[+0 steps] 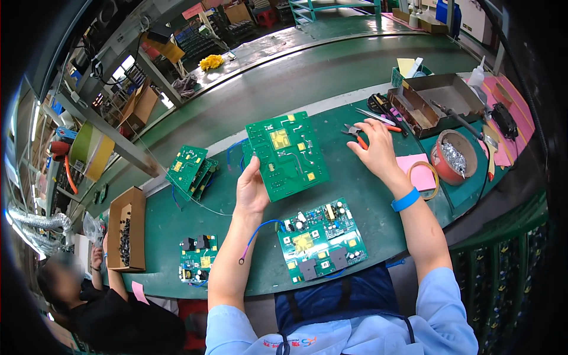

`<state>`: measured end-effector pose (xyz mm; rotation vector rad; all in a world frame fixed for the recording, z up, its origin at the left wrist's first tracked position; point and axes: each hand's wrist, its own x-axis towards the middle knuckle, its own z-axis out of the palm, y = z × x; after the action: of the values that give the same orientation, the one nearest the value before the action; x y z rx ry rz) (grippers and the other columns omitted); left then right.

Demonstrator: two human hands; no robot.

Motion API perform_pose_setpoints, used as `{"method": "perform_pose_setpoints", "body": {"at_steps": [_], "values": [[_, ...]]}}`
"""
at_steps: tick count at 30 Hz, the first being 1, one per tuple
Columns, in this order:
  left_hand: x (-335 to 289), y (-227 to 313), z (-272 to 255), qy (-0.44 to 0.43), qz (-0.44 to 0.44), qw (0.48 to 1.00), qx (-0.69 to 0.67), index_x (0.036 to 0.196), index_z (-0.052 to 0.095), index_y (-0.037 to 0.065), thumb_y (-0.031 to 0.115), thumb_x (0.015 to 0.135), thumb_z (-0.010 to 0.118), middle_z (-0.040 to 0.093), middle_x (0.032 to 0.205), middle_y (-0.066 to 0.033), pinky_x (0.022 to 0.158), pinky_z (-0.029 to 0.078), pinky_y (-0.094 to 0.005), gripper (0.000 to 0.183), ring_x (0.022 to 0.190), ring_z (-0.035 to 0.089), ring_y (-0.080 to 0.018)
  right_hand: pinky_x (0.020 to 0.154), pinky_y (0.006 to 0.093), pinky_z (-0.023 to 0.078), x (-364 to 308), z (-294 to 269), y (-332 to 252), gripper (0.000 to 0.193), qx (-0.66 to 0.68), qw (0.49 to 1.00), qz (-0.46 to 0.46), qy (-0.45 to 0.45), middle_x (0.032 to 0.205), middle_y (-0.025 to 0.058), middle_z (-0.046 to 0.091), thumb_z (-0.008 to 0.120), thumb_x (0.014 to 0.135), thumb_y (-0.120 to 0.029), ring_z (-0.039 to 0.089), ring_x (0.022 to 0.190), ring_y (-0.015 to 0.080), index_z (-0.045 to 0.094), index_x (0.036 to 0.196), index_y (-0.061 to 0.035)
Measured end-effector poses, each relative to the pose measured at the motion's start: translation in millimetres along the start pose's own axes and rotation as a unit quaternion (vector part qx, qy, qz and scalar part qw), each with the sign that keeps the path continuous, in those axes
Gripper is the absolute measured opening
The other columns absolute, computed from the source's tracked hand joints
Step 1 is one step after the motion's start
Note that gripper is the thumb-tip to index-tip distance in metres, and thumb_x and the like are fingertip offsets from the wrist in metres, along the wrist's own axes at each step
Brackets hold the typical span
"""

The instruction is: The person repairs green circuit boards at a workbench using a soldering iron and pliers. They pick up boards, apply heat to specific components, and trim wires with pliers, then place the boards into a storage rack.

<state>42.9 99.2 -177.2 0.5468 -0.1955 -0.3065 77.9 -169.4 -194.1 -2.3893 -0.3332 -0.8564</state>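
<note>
Circuit board (296, 165) in one hand (252, 189)

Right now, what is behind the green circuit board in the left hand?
A blue wire shows past the left edge of the circuit board; I cannot tell where it connects. The board hides the fingers of the left hand and anything directly behind.
</note>
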Motion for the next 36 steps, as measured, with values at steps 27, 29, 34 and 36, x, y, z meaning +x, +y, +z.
{"method": "perform_pose_setpoints", "body": {"at_steps": [27,29,34,36], "values": [[-11.3,-22.6,99.0,-0.209,0.291,0.244,0.901,0.108,0.049,0.009,0.009,0.055,0.067,0.049,0.109,-0.0052,0.077,0.035,-0.0357,0.055,0.097,0.045,-0.0254,0.067,0.0211,0.046,-4.8,-18.5,-42.7,0.023,0.713,0.643,0.153,-0.236,0.091,0.0019,0.056,0.045,0.084,-0.012,0.054,0.079,0.007,0.049,0.105,-0.0027],[-13.6,-17.9,108.6,-0.183,0.28,0.291,0.897,0.109,0.048,0.009,0.012,0.055,0.069,0.045,0.114,-0.0089,0.082,0.034,-0.0372,0.059,0.102,0.042,-0.027,0.066,0.0212,0.046,-5.9,-19.3,-41.6,0.023,0.71,0.642,0.168,-0.236,0.09,0.0015,0.056,0.045,0.084,-0.011,0.054,0.079,0.0068,0.05,0.104,-0.0029],[-14.3,9.5,80.6,0.102,0.367,0.515,0.768,0.118,0.038,0.006,0.025,0.072,0.061,0.039,0.12,-0.0127,0.088,0.031,-0.0356,0.055,0.107,0.041,-0.0247,0.065,0.021,0.046,-7.7,-18.7,-46.0,0.022,0.69,0.653,0.197,-0.243,0.089,0.0008,0.056,0.044,0.083,-0.011,0.053,0.078,0.0061,0.051,0.103,-0.003],[-13.2,21.2,71.2,0.166,0.243,0.741,0.604,0.118,0.036,0.002,0.023,0.079,0.054,0.038,0.119,-0.0122,0.084,0.034,-0.0307,0.048,0.105,0.042,-0.0208,0.064,0.021,0.046,-7.0,-16.0,-46.1,0.022,0.689,0.653,0.193,-0.249,0.088,0.0007,0.056,0.044,0.083,-0.011,0.053,0.077,0.0059,0.051,0.103,-0.0031]]}}
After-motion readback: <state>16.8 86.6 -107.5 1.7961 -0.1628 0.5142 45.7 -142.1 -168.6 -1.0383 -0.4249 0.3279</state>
